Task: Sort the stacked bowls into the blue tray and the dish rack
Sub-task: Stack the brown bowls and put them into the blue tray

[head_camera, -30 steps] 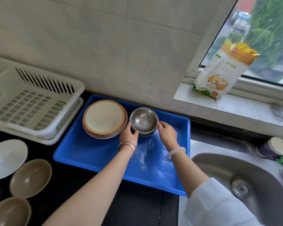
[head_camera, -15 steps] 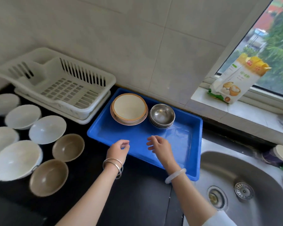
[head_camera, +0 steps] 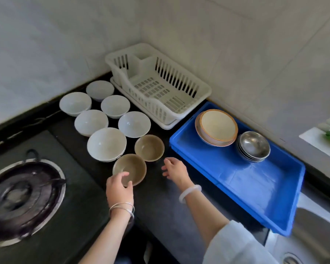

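Two olive-brown bowls sit on the dark counter, the near one [head_camera: 131, 166] and the far one [head_camera: 149, 147]. My left hand [head_camera: 119, 188] reaches the near bowl's front rim, fingers curled at its edge. Just right of that bowl hovers my right hand [head_camera: 174, 170], open and empty. Several white bowls [head_camera: 106, 143] stand behind the brown ones. The blue tray [head_camera: 242, 180] on the right holds a stack of cream bowls with brown rims [head_camera: 216, 126] and a stack of steel bowls [head_camera: 253, 145]. The white dish rack [head_camera: 158, 86] stands empty at the back wall.
A gas burner [head_camera: 21, 197] fills the left of the counter. A steel sink [head_camera: 312, 235] lies at the lower right beyond the tray. Tiled walls meet in a corner behind the dish rack.
Both hands left the steel bowl stack in the tray and swung left to the brown bowls. The view turned left, bringing the burner into sight.
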The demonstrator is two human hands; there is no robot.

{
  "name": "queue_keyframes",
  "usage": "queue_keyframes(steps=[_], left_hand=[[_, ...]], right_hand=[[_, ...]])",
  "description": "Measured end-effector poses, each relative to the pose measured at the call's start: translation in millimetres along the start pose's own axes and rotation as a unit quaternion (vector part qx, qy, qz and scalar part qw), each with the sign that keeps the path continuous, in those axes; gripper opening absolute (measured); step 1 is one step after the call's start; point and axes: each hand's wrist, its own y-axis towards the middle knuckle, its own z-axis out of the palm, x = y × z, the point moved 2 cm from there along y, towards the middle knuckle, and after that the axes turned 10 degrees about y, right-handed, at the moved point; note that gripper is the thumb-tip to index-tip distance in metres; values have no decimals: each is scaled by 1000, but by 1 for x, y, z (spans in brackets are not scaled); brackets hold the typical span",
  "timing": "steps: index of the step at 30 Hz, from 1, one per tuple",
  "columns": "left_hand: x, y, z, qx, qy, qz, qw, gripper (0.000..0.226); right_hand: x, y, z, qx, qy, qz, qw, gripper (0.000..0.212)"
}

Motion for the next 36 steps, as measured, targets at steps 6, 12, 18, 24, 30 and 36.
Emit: queue_keyframes(steps=[6, 12, 18, 24, 30, 36], left_hand=[[21, 22, -5, 34, -60, -88, 994, 51], [33, 36, 2, 100, -89, -116, 984, 50], [38, 41, 9, 128, -176, -152, 964, 48], [33, 46, 17, 189, -229, -156, 942, 43], [27, 48, 23, 220, -288, -208, 909, 28], [23, 49, 23, 230, -299, -194, 906, 25]], right_hand=[[19, 28, 27, -18, -7, 33, 999, 38], [18, 37, 25, -48, 60, 58, 995, 33], [21, 19, 5, -110, 80, -8, 991, 20], [30, -7, -5, -97, 57, -35, 993, 17], [19, -26, 5, -46, -76, -49, 995, 14], [9, -30, 16, -33, -138, -41, 989, 27]])
